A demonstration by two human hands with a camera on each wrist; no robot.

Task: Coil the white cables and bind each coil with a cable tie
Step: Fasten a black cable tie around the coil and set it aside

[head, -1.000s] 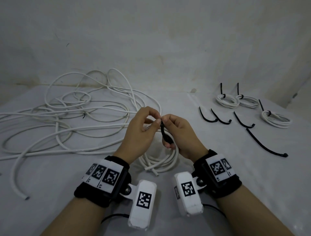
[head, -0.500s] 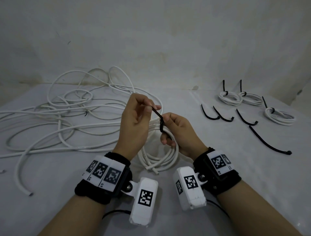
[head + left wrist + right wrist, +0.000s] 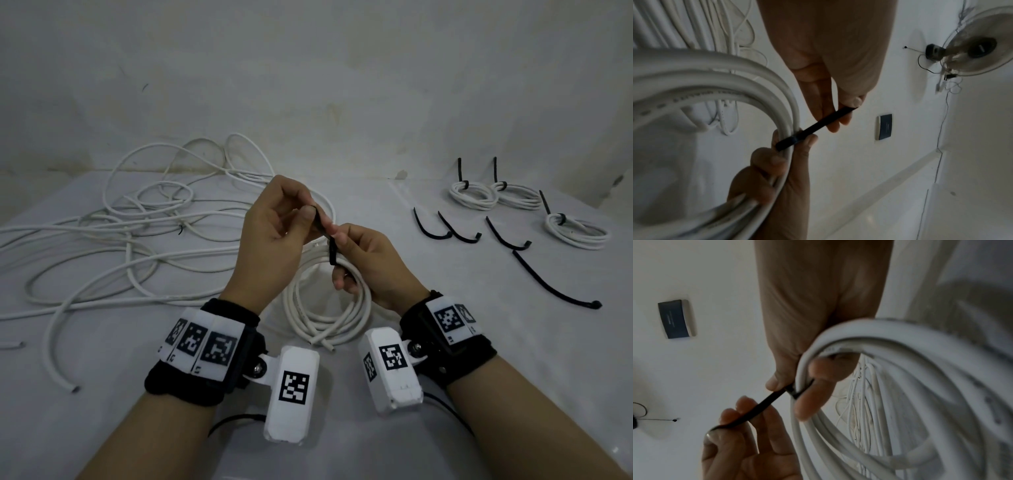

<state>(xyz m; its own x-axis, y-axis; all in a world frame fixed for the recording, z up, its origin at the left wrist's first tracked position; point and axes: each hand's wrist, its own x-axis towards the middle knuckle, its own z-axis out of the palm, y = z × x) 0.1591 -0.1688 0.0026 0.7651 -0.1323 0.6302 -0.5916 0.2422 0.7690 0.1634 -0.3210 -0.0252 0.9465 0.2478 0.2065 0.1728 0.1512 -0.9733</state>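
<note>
A white cable coil (image 3: 325, 308) hangs in front of me, held up off the table. My right hand (image 3: 363, 263) grips the coil's top where a black cable tie (image 3: 330, 246) wraps round it. In the right wrist view the tie's head (image 3: 792, 391) sits between thumb and fingers against the coil (image 3: 890, 386). My left hand (image 3: 277, 229) pinches the tie's free tail (image 3: 830, 120) between thumb and fingers and holds it stretched up and to the left. The left wrist view shows the coil (image 3: 725, 91) and the tie looped round it.
A loose tangle of white cables (image 3: 130, 233) spreads over the table's left half. At the back right lie three bound coils (image 3: 476, 195) (image 3: 520, 195) (image 3: 579, 233) with black ties. Several loose black ties (image 3: 551, 284) lie beside them.
My left hand has drawn the tie's tail up and to the left, so more of it shows between the hands. The right hand still grips the coil at the tie.
</note>
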